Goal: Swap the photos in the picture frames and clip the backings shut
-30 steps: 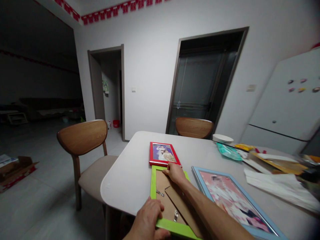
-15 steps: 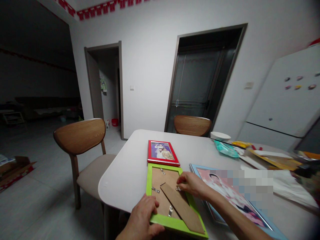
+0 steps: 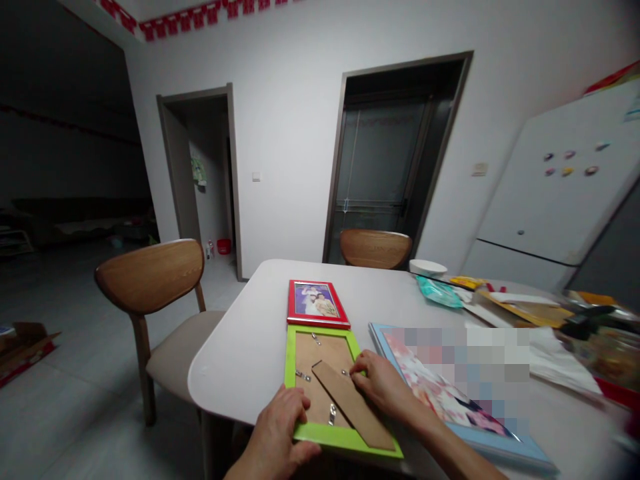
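Note:
A green picture frame (image 3: pixel 291 347) lies face down near the table's front edge, its brown backing board and fold-out stand (image 3: pixel 350 407) showing. My left hand (image 3: pixel 280 433) presses on the frame's near left corner, fingers curled over its edge. My right hand (image 3: pixel 377 383) rests on the backing at the right side, fingertips pinched at a small metal clip. A red-framed photo (image 3: pixel 316 303) lies just beyond the green frame. A large blue-framed photo (image 3: pixel 450 400) lies to the right, under my right forearm.
The white table (image 3: pixel 240 353) carries papers, a teal packet (image 3: pixel 439 292) and a white bowl (image 3: pixel 427 268) at the right. A wooden chair (image 3: pixel 150 280) stands at the left, another chair (image 3: pixel 375 248) at the far side. A fridge (image 3: pixel 550 200) stands right.
My right hand has drawn back from the frame's far edge to a clip at its right side. The left hand stays on the near corner. The view has shifted slightly.

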`<state>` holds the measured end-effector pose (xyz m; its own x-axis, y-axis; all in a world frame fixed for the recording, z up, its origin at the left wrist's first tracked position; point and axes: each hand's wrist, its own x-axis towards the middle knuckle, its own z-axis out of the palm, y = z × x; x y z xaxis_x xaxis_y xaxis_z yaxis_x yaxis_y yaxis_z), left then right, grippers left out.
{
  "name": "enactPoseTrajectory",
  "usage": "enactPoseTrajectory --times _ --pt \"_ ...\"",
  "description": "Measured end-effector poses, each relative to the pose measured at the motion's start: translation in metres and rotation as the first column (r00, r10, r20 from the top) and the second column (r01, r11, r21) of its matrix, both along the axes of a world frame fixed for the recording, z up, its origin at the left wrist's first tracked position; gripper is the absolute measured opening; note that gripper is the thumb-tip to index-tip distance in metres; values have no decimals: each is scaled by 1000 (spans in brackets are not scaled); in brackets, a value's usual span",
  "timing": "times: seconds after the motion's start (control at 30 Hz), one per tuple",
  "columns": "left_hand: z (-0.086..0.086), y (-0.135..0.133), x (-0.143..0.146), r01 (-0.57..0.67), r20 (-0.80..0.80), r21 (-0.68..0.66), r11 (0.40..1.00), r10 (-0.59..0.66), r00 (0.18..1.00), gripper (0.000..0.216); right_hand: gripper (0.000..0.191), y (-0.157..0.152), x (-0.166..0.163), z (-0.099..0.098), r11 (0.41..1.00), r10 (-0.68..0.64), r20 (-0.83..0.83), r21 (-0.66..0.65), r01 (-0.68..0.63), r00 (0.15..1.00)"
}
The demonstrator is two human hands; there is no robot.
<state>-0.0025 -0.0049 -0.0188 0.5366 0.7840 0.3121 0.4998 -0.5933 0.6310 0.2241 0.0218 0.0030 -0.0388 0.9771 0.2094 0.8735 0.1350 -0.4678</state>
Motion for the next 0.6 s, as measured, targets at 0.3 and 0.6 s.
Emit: enactPoseTrajectory --times 0.3,0.6 --pt "6 -4 0 2 12 -26 1000 -2 1000 25 19 6 5 -2 994 -71 -44 -82 67 996" --pt "3 -2 -3 -6 43 -37 999 8 999 25 29 -11 9 -6 995 -104 -223 -15 104 969"
